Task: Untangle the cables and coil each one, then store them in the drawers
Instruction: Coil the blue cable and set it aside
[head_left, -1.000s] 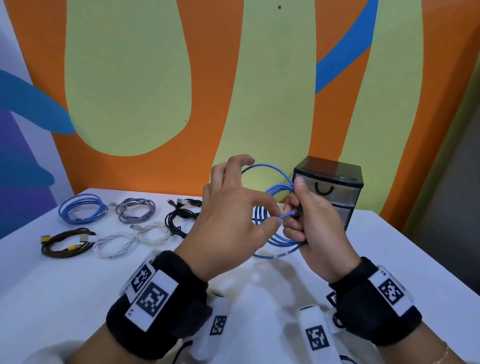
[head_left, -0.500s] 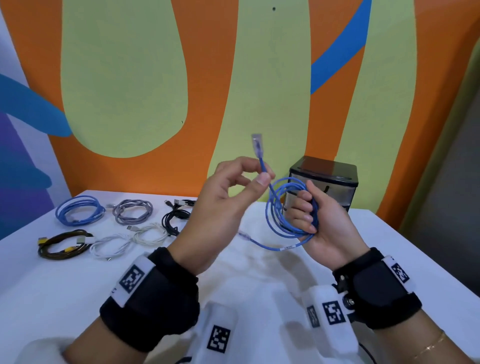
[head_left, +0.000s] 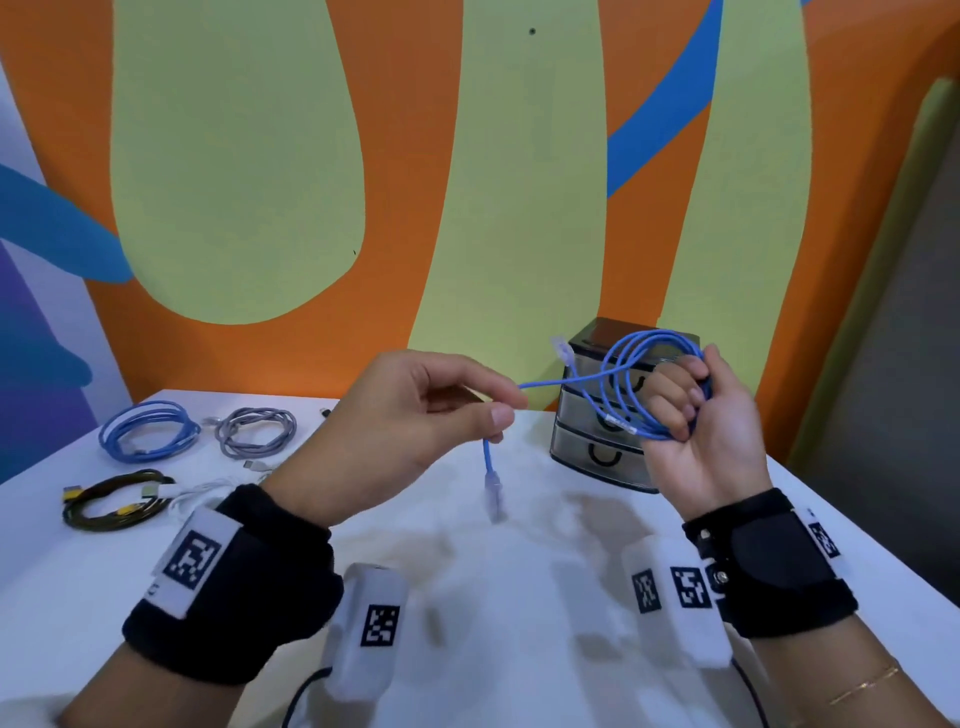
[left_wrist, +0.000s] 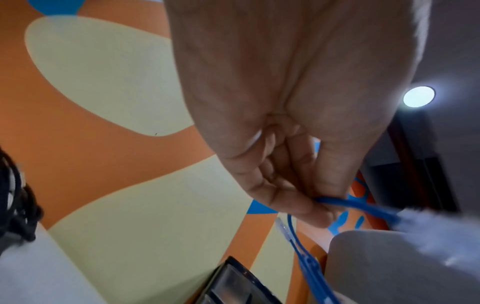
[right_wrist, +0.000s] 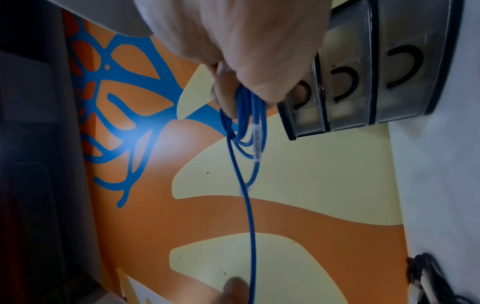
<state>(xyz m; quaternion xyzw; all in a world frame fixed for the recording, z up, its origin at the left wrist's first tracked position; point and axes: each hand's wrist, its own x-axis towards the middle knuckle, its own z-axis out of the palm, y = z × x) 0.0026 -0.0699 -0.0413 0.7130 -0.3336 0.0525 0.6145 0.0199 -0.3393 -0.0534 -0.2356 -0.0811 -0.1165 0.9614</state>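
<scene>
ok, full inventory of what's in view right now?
blue cable: 1, blue with clear plugs, coil held in the air in front of the drawers, loose end hanging from the left hand
drawers: 1 unit, three clear drawers in a black frame, all shut, table rear right
coiled cables: about five: blue, grey, white, black-yellow and black, table left; some hidden by the left arm
table: 1, white
wall: orange with green and blue shapes
left hand: pinches the loose end
right hand: grips the coil
</scene>
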